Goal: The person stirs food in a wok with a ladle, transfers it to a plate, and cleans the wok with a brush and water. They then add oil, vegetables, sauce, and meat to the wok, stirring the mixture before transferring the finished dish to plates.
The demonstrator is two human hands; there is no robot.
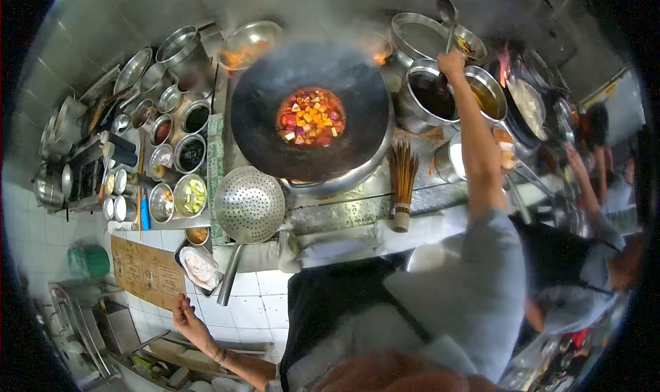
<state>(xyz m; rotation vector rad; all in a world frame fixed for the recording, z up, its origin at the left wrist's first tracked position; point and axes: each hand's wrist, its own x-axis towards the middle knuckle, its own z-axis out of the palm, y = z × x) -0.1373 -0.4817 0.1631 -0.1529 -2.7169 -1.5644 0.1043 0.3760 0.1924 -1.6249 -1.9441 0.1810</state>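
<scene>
My right hand [452, 63] is closed on the handle of a ladle [447, 9], its bowl up beyond the hand, above the pots at the back right. Under that hand stands a steel pot [432, 93] of dark liquid. My left hand [190, 321] hangs low at the left with loosely bent fingers and nothing visible in it. Nearest to it are a brown cardboard sheet [146, 271] and the handle of a perforated strainer [249, 205]. In the middle, a large black wok [261, 144] holds diced orange, red and purple pieces [313, 120] in red sauce.
Several small containers, among them a bowl of green slices [190, 195], crowd the left counter. A bamboo wok brush [402, 186] lies right of the wok. Flame [504, 65] rises by another wok at the right. Another person [570, 254] stands close on my right. Steam blurs the back.
</scene>
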